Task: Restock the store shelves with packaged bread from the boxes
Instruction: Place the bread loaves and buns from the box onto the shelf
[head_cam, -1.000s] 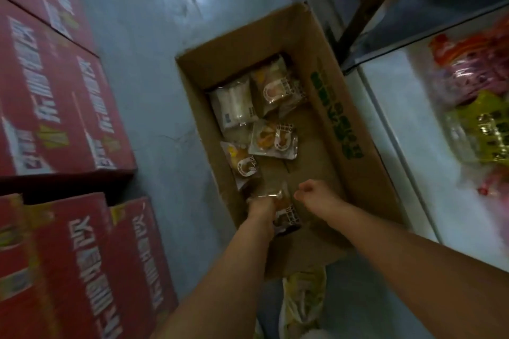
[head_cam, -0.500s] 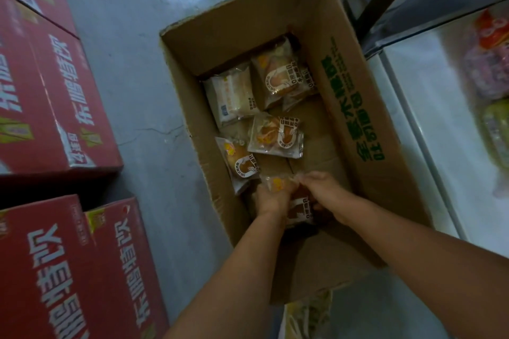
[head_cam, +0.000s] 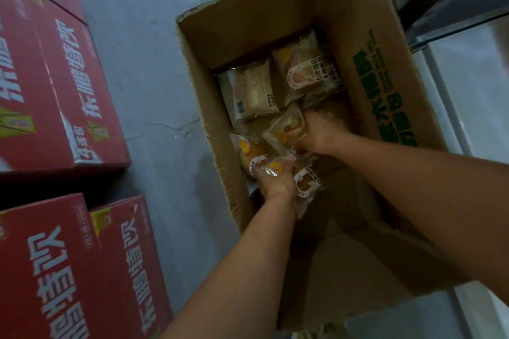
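A: Readable text, item one?

B: Red cartons, stacked left of the aisle: large white Chinese characters, "东鹏特饮", repeated on several faces; a small white patch near one corner seems to read "24", the rest blurred.

A: Item two?

B: Cardboard box, inner right wall: green Chinese print running lengthwise, too skewed to read with certainty.

A: Item three?

B: Bread packets inside the box: white arch-shaped label, a line beginning with "0", remaining characters too small to read.
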Motion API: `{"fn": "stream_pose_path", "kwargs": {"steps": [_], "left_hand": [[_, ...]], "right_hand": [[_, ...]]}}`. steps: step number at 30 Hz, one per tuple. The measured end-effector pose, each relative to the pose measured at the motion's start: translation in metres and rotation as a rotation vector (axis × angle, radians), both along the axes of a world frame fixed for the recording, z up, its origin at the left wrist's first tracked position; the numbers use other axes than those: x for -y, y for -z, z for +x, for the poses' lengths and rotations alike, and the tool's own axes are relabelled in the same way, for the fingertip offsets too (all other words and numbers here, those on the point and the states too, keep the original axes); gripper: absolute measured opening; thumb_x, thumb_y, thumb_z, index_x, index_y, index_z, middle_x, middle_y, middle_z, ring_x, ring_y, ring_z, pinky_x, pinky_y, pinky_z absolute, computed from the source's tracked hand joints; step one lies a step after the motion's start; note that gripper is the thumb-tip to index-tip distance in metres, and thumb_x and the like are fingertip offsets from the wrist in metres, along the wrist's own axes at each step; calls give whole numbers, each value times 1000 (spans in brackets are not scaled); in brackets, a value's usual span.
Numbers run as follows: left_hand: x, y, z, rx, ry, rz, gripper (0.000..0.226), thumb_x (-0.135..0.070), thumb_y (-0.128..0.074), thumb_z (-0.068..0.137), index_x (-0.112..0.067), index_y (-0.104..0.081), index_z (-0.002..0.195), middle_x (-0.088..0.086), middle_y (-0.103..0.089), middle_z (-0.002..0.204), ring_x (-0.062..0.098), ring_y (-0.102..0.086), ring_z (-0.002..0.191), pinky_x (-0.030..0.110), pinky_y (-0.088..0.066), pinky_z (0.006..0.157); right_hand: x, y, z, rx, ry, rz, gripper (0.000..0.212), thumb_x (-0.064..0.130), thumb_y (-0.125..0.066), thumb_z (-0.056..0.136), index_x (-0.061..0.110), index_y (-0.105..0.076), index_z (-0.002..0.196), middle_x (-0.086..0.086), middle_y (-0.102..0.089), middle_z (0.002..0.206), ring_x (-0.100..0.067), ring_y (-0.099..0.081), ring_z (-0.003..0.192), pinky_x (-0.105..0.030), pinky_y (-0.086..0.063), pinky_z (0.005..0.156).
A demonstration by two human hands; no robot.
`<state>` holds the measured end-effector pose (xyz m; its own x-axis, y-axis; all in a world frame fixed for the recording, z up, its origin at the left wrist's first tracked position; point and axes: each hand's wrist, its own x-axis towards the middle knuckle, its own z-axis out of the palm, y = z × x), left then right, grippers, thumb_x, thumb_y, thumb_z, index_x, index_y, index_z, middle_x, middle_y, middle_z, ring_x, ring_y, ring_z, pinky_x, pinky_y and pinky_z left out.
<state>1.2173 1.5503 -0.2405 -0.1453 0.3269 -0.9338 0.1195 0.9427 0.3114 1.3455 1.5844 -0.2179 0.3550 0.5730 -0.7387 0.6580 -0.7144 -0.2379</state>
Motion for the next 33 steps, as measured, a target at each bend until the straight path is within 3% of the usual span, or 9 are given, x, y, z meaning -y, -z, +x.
{"fn": "stream_pose_path", "kwargs": {"steps": [6,9,12,15,18,22,26,30,33], "left_hand": [[-3,-5,-3,42,2,-64,85,-38,-78,81,-35,-27,149,11,-54,138,36,-60,116,49,-54,90],[1,-21,-11,43,25,-61,76,-39,-82,75,-29,-44,141,9,-64,127,31,-66,106,50,-55,91],[4,-51,-16,58,14,-42,66,-33,-80,80,-29,-49,138,8,-70,114,28,-71,95,49,-58,86],[4,-83,-21,86,34,-8,55,-30,-80,80,-23,-56,130,8,-73,108,27,-72,91,49,-59,85],[4,-119,-27,80,87,54,45,-30,-81,80,-18,-61,118,10,-74,104,26,-73,89,47,-60,84],[0,-177,-39,93,98,60,40,-27,-82,80,-17,-56,110,14,-73,102,30,-74,84,51,-61,77],[-6,-245,-51,97,190,163,44,-28,-78,84,-7,-57,117,15,-71,103,21,-71,71,25,-57,53],[4,-320,-51,165,236,191,33,-26,-78,84,-12,-60,108,18,-72,101,33,-73,87,51,-61,76],[22,-372,-52,211,285,207,30,-26,-75,86,-15,-62,110,16,-74,100,32,-74,85,50,-61,75]], "right_hand": [[21,2,-5,-104,236,-21,42,45,-81,69,24,-63,100,-5,-62,121,-30,-53,118,-46,-43,102],[36,-11,-5,-62,296,-7,53,40,-82,69,24,-59,114,-4,-52,128,-30,-43,128,-47,-38,107],[50,-37,-7,-190,505,117,64,21,-87,68,19,-56,124,-2,-59,124,-24,-54,119,-42,-46,100],[65,-73,-12,-307,598,209,61,10,-83,72,16,-56,126,-1,-62,120,-18,-58,113,-35,-49,94],[77,-114,-20,-305,636,311,58,17,-83,74,20,-57,125,1,-61,122,-18,-57,115,-39,-48,99],[101,-176,-32,-343,765,409,48,27,-81,77,22,-60,120,3,-66,113,-17,-63,104,-40,-51,93],[126,-246,-41,-360,937,521,41,34,-81,76,23,-65,112,2,-71,106,-16,-69,93,-40,-57,87],[147,-326,-46,-346,1100,632,36,42,-75,81,18,-67,106,-2,-74,97,-14,-72,83,-32,-60,76],[167,-377,-51,-341,1300,762,39,50,-73,79,17,-68,99,0,-74,93,-17,-73,85,-38,-59,83]]}}
